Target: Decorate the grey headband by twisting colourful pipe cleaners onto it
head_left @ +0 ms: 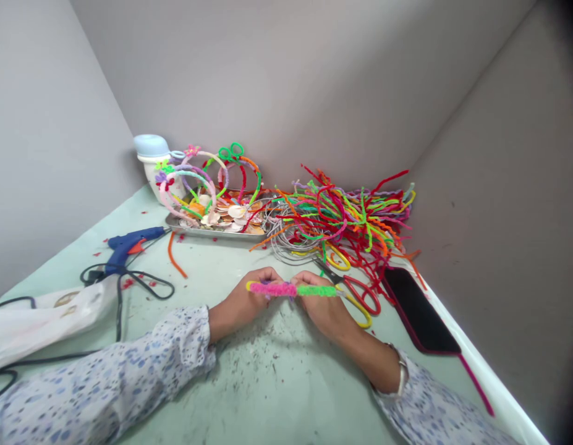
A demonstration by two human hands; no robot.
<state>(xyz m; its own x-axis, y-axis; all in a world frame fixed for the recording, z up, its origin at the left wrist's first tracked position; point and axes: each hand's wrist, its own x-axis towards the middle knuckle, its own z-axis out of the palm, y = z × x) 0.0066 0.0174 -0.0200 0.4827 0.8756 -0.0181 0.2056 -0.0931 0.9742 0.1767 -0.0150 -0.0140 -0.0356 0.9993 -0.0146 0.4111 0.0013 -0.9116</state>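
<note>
Between my two hands, above the middle of the table, is a headband [273,289] wrapped in fuzzy pipe cleaner, pink on the left, green on the right, with a yellow end. My left hand [244,303] is closed on its left part. My right hand [321,309] closes round the other side, the fingertips meeting near the centre. A bit of purple pipe cleaner shows behind the band at the fingers; its shape is mostly hidden. Scissors with red handles [361,294] and a yellow-handled pair [360,312] lie just beyond my right hand.
A metal tray [216,232] of shells holds several finished headbands. Beside it stand a white bottle [154,167] and a pile of pipe cleaners [346,210]. A blue glue gun [123,247] with its cord lies left, above a plastic bag [49,318]. A phone [420,309] lies right.
</note>
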